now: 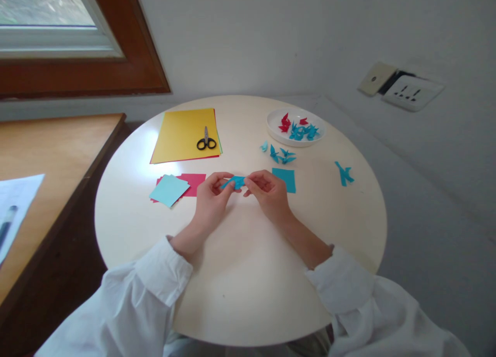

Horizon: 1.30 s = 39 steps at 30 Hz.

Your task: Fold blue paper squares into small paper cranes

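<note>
Between my two hands, above the middle of the round white table [248,274], is a small piece of folded blue paper [239,182]. My left hand [212,194] pinches its left side between thumb and fingers. At its right end, my right hand [268,191] pinches it too. Fingers cover parts of the paper, so its exact fold is hard to make out. A flat blue paper square [285,181] lies just beyond my right hand. Left of my left hand, a light blue square [169,190] rests on red paper squares [195,184].
Black-handled scissors [206,140] lie on a stack of large yellow paper [178,135]. A white plate [276,134] holds red and blue folded paper birds; several more blue birds [282,155] sit before it. Blue paper scraps [344,174] lie right. A wooden desk [73,140] stands left.
</note>
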Tool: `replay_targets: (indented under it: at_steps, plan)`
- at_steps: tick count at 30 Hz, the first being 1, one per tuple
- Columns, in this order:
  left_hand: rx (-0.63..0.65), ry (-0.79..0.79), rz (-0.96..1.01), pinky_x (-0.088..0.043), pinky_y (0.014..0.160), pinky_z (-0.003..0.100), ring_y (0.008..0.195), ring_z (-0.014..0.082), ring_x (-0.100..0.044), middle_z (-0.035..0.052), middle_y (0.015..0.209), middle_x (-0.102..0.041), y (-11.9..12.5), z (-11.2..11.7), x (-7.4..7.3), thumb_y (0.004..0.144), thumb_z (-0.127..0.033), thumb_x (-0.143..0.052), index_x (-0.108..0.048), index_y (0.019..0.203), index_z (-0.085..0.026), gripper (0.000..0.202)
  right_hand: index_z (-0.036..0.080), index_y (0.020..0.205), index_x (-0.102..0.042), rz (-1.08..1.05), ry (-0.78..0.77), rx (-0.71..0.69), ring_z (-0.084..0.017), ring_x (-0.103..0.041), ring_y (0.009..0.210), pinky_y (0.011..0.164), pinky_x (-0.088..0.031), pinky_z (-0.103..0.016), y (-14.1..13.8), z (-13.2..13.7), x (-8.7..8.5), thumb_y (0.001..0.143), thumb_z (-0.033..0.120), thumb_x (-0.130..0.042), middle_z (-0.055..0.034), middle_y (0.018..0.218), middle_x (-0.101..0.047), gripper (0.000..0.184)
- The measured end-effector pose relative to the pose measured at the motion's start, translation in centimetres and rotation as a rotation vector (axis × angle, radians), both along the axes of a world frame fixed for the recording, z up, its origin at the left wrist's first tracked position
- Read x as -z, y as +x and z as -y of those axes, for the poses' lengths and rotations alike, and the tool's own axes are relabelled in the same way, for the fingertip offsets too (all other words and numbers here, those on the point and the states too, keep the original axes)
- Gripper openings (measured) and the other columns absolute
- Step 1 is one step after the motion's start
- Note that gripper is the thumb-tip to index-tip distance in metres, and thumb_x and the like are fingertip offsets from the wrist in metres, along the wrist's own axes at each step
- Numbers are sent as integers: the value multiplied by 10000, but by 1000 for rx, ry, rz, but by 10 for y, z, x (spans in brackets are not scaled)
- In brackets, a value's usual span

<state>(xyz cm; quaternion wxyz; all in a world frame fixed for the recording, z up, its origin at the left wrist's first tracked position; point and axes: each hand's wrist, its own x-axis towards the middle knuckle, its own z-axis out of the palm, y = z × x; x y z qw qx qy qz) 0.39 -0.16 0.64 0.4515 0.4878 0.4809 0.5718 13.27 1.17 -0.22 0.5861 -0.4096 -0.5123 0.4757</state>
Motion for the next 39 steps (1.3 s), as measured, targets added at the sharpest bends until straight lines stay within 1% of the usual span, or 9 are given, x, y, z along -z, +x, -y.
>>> replay_targets:
  at_steps: [5, 10, 14, 17, 20, 24, 29, 34, 39]
  plan:
    - [-9, -15, 94, -525, 689, 297, 681, 150, -650, 19, 740, -655, 1, -1, 2, 672, -264, -697, -601, 823, -147, 214, 211, 793, -514, -46, -37, 23, -104, -575, 572, 482, -474, -220, -1, -2, 1, 588, 283, -733, 56, 628, -594, 308]
    - [-22, 5, 72, -526, 711, 321, 699, 159, -648, 38, 788, -659, 0, -4, 8, 680, -287, -696, -612, 839, -148, 227, 214, 787, -468, -120, -126, 28, -87, -537, 515, 457, -423, -203, -3, -2, 0, 581, 321, -729, 68, 580, -588, 349]
    - [-71, 27, -22, -515, 711, 311, 726, 163, -640, 53, 814, -664, -2, -4, 10, 691, -274, -687, -617, 859, -148, 221, 186, 679, -492, -130, -265, -75, -73, -494, 505, 428, -370, -181, -5, 0, -2, 600, 392, -707, 59, 533, -546, 308]
    - [-85, 70, -104, -506, 680, 278, 736, 158, -632, 53, 818, -666, -2, -2, 9, 707, -251, -665, -621, 848, -151, 179, 169, 617, -519, -97, -300, -168, -60, -454, 471, 405, -337, -182, -5, 0, -1, 607, 423, -693, 56, 510, -516, 308]
    - [-65, 108, -143, -503, 685, 262, 764, 155, -629, 48, 818, -666, -2, 0, 5, 720, -221, -638, -623, 827, -157, 126, 165, 622, -545, -78, -294, -215, -65, -459, 457, 408, -346, -198, -4, -1, 1, 605, 421, -687, 48, 513, -529, 293]
    - [-27, 96, -180, -500, 680, 264, 751, 157, -623, 38, 781, -659, -1, 0, 3, 699, -189, -633, -616, 782, -164, 88, 170, 611, -536, -39, -256, -211, -67, -450, 428, 424, -364, -224, -4, -2, 4, 615, 420, -677, 42, 507, -541, 287]
    - [-24, 77, -208, -475, 640, 253, 712, 146, -600, 35, 772, -648, -1, -2, 4, 691, -177, -622, -608, 780, -162, 91, 171, 611, -526, 60, -189, -193, -66, -429, 421, 423, -354, -229, -3, -3, 4, 624, 478, -663, 35, 498, -535, 336]
    - [10, 77, -196, -466, 645, 257, 709, 141, -589, 38, 776, -638, -1, -2, 5, 714, -180, -603, -600, 792, -160, 80, 172, 611, -508, 143, -141, -190, -70, -432, 440, 435, -356, -229, -1, -2, 3, 651, 489, -639, 25, 519, -539, 346]
    - [7, 76, -175, -469, 630, 252, 680, 134, -589, 25, 745, -634, -1, -1, 3, 713, -182, -615, -597, 775, -163, 67, 174, 611, -505, 184, -116, -189, -77, -444, 443, 433, -360, -231, 1, -1, 1, 689, 463, -605, 20, 525, -539, 316]
